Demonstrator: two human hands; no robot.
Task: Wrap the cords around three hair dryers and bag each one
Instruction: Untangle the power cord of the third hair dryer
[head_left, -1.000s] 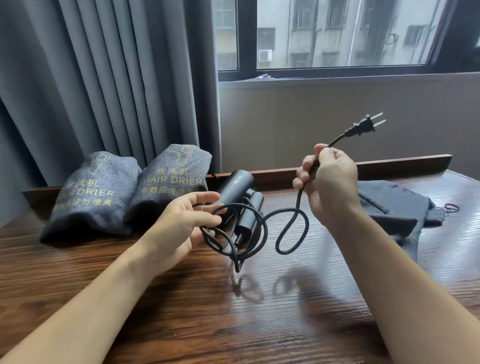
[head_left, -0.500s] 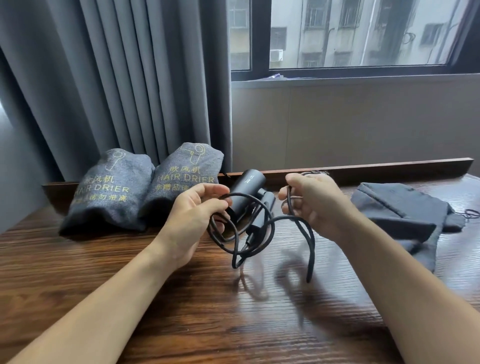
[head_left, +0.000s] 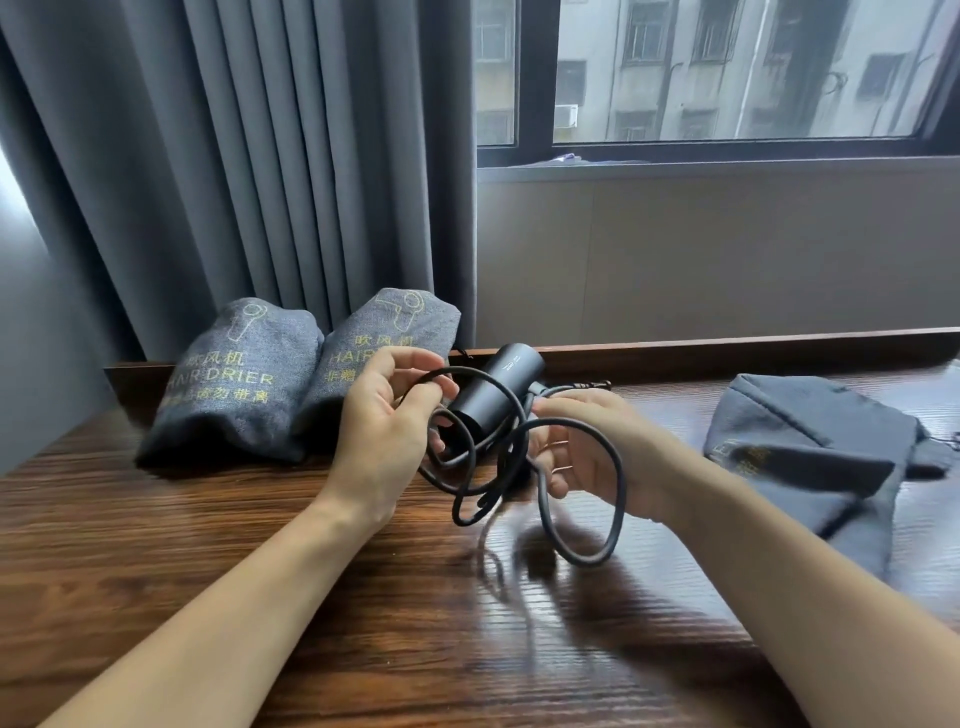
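Hair dryer (head_left: 496, 397): black, held above the counter (head_left: 311, 597) near its far edge. Rigid, smooth barrel, likely slippery; best gripped around the body. Cord (head_left: 582, 499): soft, springy, loops hang loose and will likely uncoil unless pinned. Left hand (head_left: 387, 436) pinches a loop. Right hand (head_left: 587, 457), fingers curled, holds cord at the dryer. Empty bag (head_left: 810, 457) right; two filled bags (head_left: 291, 374) back left.

left hand (head_left: 384, 441) holds cord (head_left: 582, 558) | right hand (head_left: 587, 457) grips cord | hair dryer (head_left: 493, 395)

Both forearms bare — no sleeves; left hand (head_left: 387, 426) and right hand (head_left: 587, 452) ungloved
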